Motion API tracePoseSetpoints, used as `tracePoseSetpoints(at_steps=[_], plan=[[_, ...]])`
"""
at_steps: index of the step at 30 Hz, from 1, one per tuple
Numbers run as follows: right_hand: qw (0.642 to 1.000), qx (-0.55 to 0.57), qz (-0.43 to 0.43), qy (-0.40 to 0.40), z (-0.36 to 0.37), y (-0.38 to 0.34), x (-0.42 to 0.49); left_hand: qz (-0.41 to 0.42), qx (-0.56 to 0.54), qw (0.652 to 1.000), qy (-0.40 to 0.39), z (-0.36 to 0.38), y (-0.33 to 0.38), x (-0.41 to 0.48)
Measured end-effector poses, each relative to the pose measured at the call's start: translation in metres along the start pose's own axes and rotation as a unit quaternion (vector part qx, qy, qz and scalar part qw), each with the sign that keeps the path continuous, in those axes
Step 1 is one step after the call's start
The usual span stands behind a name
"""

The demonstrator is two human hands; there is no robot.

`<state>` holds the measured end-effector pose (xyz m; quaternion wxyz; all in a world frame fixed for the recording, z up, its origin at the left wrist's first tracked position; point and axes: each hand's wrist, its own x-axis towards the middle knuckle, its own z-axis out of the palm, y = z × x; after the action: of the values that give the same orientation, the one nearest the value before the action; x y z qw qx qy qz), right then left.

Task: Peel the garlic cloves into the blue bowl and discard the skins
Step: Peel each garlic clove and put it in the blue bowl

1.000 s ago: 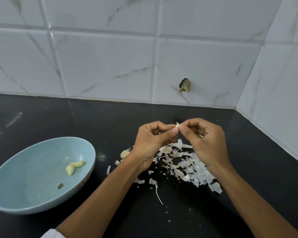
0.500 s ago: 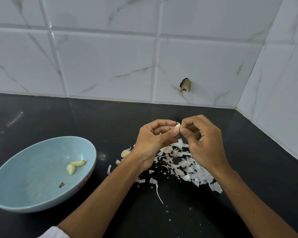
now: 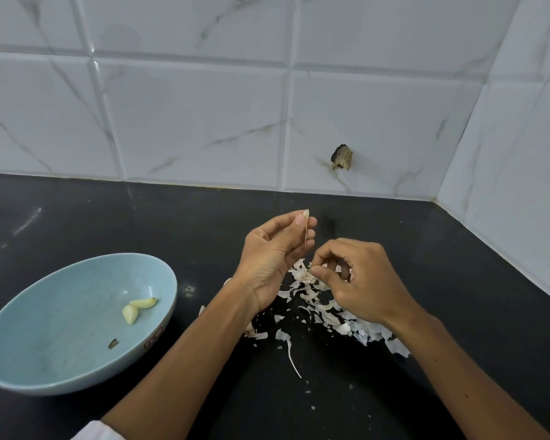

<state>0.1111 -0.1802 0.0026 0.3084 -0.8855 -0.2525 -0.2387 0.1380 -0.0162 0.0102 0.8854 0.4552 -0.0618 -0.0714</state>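
Head view: we see the left hand (image 3: 273, 258) raised, thumb and fingertips pinching a garlic clove (image 3: 306, 213) at its top, a thin strand of skin hanging down from it. At 4 o'clock from it, the right hand (image 3: 359, 281) is curled low over the skins pile (image 3: 324, 306), thumb and forefinger pinching a skin scrap (image 3: 307, 273).

The blue bowl (image 3: 61, 312) sits at 8 o'clock on the black counter (image 3: 458, 249), well apart from the hands, with two peeled cloves (image 3: 138, 308) touching each other inside.

Progress, as we judge it: two cloves are done and a third looks almost bare. Dropping it in the bowl and clearing the skins are still left.

Versus half a second ago: the hands met at the clove then. Now the right has dropped to the pile and the left has lifted. The bowl's contents are unchanged.
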Motion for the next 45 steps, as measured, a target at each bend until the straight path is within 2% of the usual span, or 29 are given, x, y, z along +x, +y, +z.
tracePoseSetpoints(at_steps=[7,10,12,16,19,23,29,35,45], plan=[[0.996,-0.019,0.083,-0.02,-0.008,0.006,-0.001,-0.002,0.0,1.0,-0.004,-0.001,-0.001,0.0],[0.994,-0.07,0.079,-0.022,-0.007,0.012,0.0,0.006,0.004,1.0,-0.004,-0.001,-0.002,0.001],[0.994,-0.073,0.076,0.019,-0.008,0.012,0.0,0.014,0.006,1.0,-0.004,-0.001,-0.003,0.001],[0.983,0.029,0.088,0.157,-0.011,0.007,0.003,0.043,0.043,0.998,-0.025,0.0,-0.008,0.001],[0.977,0.085,0.073,0.182,-0.012,0.0,0.004,0.074,0.095,0.992,-0.039,0.001,-0.014,0.0],[0.977,0.103,0.056,0.175,-0.01,-0.004,0.004,0.161,0.209,0.964,-0.027,0.001,-0.02,-0.001],[0.969,0.127,0.096,0.189,-0.011,0.001,0.004,0.284,0.327,0.901,-0.014,0.0,-0.025,0.0],[0.967,0.112,0.122,0.196,-0.012,0.0,0.005,0.314,0.356,0.88,-0.005,0.0,-0.028,-0.001],[0.977,0.011,0.127,0.172,-0.01,0.012,0.004,0.338,0.43,0.835,-0.052,0.003,-0.029,0.01]])
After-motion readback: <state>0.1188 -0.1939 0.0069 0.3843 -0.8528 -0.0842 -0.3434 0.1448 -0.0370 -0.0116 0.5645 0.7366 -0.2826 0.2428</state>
